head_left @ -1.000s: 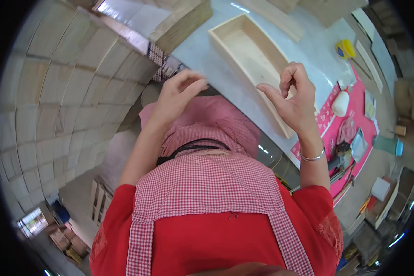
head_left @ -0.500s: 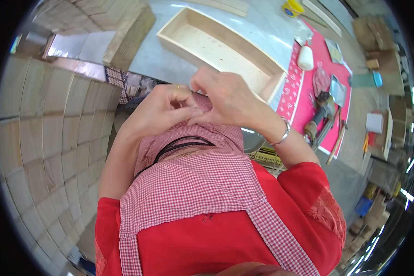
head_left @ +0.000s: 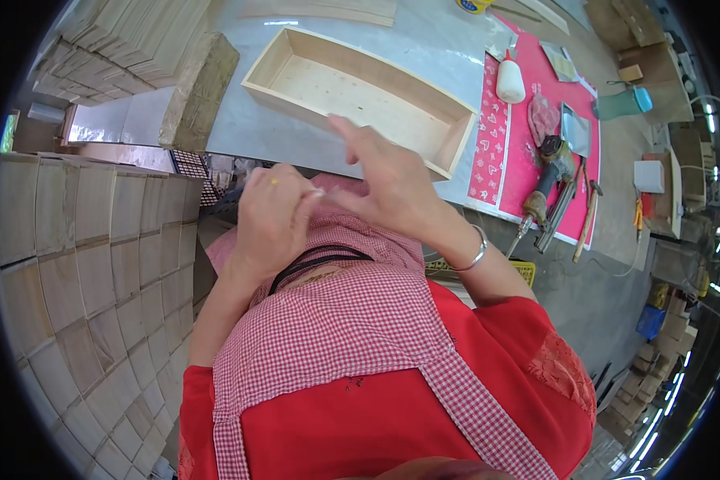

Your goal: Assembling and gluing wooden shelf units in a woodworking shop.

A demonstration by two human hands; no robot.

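In front of my apron [head_left: 336,312], my left hand [head_left: 274,212] is closed with its fingers curled in. A small whitish bit shows at its thumb and fingertips, too small to name. Just to its right is my right hand [head_left: 392,184], its fingers apart and nothing seen in them; they are slightly blurred. Beyond both hands, a long open wooden box [head_left: 296,98] of pale wood lies on the grey table [head_left: 448,60]. My right fingertips overlap its near side in the picture; whether they touch it I cannot tell.
On a pink patterned sheet [head_left: 496,152] at right lie a white squeeze bottle [head_left: 510,82], a power drill [head_left: 554,176] and a hammer [head_left: 588,216]. Stacked wooden pieces [head_left: 64,208] rise along my left. A wooden block [head_left: 200,92] stands by the table's left. A yellow crate [head_left: 523,273] sits below.
My hands, close together before, have come apart: the left turned and lowered, the right opened its fingers. The box and the other table things appear shifted up and left in view.
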